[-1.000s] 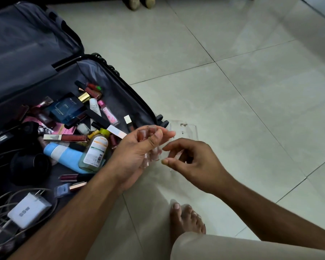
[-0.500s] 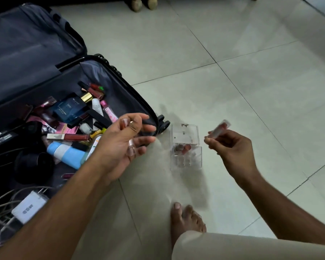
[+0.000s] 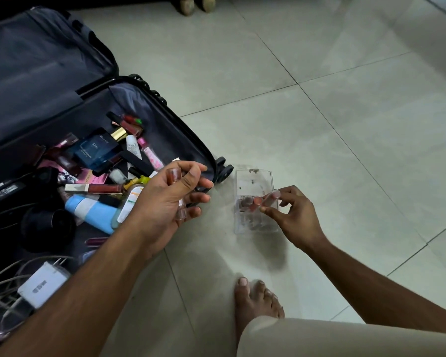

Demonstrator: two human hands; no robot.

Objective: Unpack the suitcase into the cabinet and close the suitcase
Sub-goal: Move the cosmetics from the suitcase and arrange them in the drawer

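Observation:
The dark suitcase [image 3: 165, 117] lies open on the floor at left, filled with cosmetics, a blue perfume box [image 3: 94, 150], a light blue tube [image 3: 90, 212] and a white charger [image 3: 40, 286]. A clear plastic organizer box [image 3: 254, 184] stands on the tiles beside the suitcase wheels, with small reddish tubes in it. My left hand [image 3: 165, 202] hovers at the suitcase edge, holding several small clear lip tubes [image 3: 173, 176]. My right hand [image 3: 291, 215] pinches one clear tube [image 3: 269, 198] just over the organizer. No cabinet is in view.
My bare foot [image 3: 255, 300] and a beige trouser leg [image 3: 319, 338] are on the tiles at the bottom. Furniture feet [image 3: 196, 5] show at the top edge. Pale tiled floor [image 3: 345, 112] stretches to the right. White cables [image 3: 0, 284] lie in the suitcase's near corner.
My right hand took a tube from my left hand, swung out to the right, then came back down over the organizer. My left hand stayed near the suitcase edge.

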